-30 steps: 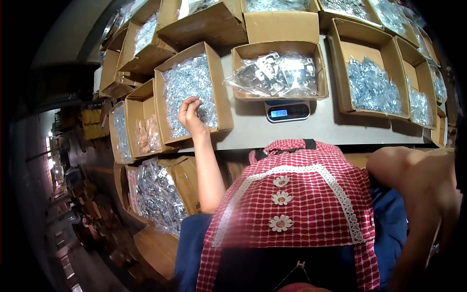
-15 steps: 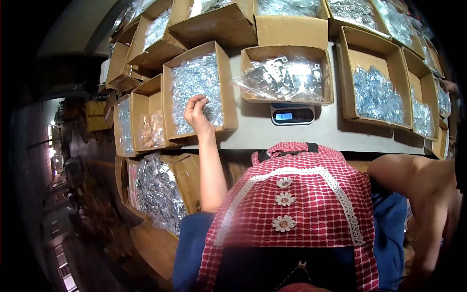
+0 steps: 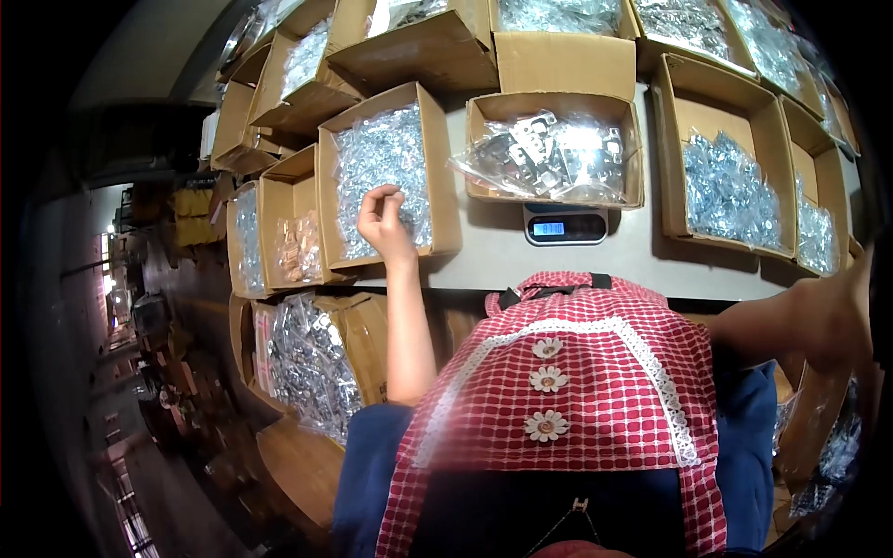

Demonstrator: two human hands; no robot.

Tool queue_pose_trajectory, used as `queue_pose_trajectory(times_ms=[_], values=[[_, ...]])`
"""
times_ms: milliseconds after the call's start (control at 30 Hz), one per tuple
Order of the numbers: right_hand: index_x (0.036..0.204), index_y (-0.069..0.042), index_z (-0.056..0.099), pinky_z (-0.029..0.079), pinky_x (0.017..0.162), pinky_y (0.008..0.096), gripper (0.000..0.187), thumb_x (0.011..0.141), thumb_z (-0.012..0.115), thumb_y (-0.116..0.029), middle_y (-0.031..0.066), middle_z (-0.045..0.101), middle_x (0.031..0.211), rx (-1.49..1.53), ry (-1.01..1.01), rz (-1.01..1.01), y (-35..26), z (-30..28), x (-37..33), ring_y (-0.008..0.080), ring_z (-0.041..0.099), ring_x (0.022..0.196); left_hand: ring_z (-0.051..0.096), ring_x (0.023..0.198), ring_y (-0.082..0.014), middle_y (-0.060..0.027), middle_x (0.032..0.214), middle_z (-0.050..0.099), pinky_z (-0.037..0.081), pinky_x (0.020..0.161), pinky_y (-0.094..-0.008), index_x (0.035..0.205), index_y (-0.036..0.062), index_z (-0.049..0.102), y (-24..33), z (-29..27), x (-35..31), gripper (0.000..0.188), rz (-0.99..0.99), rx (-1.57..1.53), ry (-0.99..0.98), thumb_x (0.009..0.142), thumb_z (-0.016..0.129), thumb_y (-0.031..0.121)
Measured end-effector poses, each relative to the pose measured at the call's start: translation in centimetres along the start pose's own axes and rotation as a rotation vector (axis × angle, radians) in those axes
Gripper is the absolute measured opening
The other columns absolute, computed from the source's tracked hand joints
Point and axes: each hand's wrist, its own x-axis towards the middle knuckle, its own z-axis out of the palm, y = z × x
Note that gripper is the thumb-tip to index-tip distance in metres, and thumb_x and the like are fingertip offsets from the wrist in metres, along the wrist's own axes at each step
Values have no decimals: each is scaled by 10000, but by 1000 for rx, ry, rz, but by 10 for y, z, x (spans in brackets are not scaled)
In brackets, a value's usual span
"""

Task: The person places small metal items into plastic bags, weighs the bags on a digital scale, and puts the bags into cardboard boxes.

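My left hand [image 3: 383,223] is raised over the near part of a cardboard box [image 3: 444,209] of small shiny metal pieces [image 3: 379,149]. Its fingers are curled together in a pinch, and whatever they may hold is hidden. My right arm [image 3: 791,325] stretches out to the right rim, where the hand passes out of sight. At the middle of the table, a cardboard box [image 3: 558,193] with clear bags of metal brackets [image 3: 535,144] rests on a digital scale [image 3: 566,228] with a lit blue display.
Boxes of bagged bluish parts [image 3: 730,191] stand at the right, more along the back. A box with copper-coloured pieces [image 3: 298,246] is at the left. Below the grey table [image 3: 521,272], a box of bagged metal parts [image 3: 312,363] stands by my left side.
My right forearm has swung up from the lower right toward the right rim. My left hand stays over the same box, its fingers curled a little more.
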Motion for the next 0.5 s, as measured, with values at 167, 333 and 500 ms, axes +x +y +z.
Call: queue_pose_trajectory(times_ms=[167, 333, 500], values=[[568, -178, 548, 352, 818, 245, 307, 860, 612, -110, -44, 408, 432, -233, 474, -258, -8, -25, -15, 80, 410, 435, 565, 843, -239, -88, 848, 606, 446, 778, -335, 867, 32, 658, 47, 43, -11, 131, 544, 490, -311, 738, 641, 35], [646, -77, 569, 314, 889, 317, 175, 805, 629, -122, 6, 375, 545, -374, 842, -380, -34, -64, -76, 139, 411, 650, 554, 993, -298, -101, 994, 620, 430, 877, -406, 1037, 110, 679, 52, 101, -9, 302, 716, 683, -551, 757, 592, 38], [869, 18, 636, 442, 846, 363, 144, 824, 596, -112, 48, 524, 670, -868, 1463, -361, -46, -86, -156, 152, 470, 654, 559, 1044, -315, -111, 1077, 620, 409, 954, -406, 1132, 164, 674, 44, 122, -2, 470, 567, 1025, -812, 715, 534, -1]])
